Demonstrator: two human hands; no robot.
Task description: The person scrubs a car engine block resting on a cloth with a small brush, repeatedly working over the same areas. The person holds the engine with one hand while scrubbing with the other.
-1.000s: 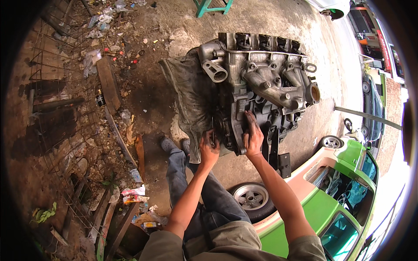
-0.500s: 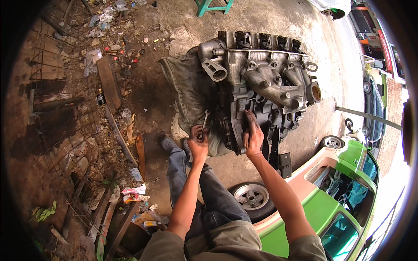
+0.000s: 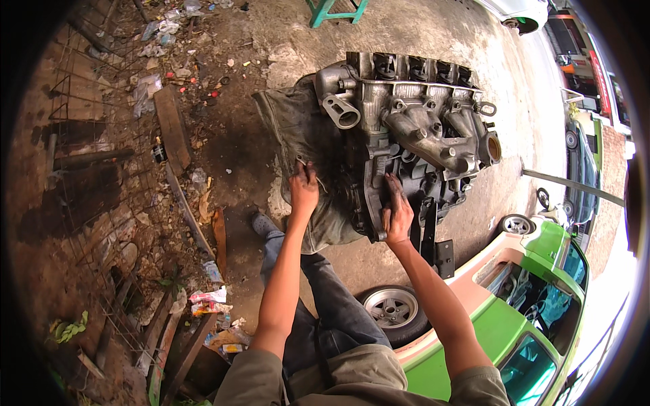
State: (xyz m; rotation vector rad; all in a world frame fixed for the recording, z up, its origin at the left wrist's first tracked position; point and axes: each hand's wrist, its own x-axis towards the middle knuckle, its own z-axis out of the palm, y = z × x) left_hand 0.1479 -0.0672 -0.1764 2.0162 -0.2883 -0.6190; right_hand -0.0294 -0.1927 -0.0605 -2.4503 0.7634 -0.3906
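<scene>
Outdoor yard, oil-stained concrete (image 3: 433, 40), dirt and litter along person's L side. Near to far:

Nearest: grey trouser legs (image 3: 325, 298) and a dark shoe (image 3: 261, 222) below the forearms. Green car (image 3: 514, 318) close on R, its alloy wheel (image 3: 393, 308) just beside the R leg.

L side ground: scrap wood, paper wrappers (image 3: 206, 298), rusted wire mesh (image 3: 88, 155), a wooden plank (image 3: 172, 128) further up.

Left hand (image 3: 304, 189): lies on dirty grey cloth (image 3: 298, 128) spread under and beside the engine, fingers curled together. A thin metal item shows at the fingertips; cannot tell what it is or whether it is actually gripped.

Right hand (image 3: 398, 210): pressed flat against near face of engine block (image 3: 406, 128), fingers extended and together, palm in contact w/ metal, nothing clamped in it. Dark greasy area under the hand.

Engine block: sits on the cloth at centre of concrete, well apart from L-side debris. Light aluminium casting w/ manifold runners on top, round port (image 3: 493, 147) at R end, row of openings along far edge. Black bracket (image 3: 433, 237) hangs off near-R corner, touching block.

Far: legs of a green stool (image 3: 332, 10) at top edge; more vehicles (image 3: 582, 155) at R rim.
</scene>
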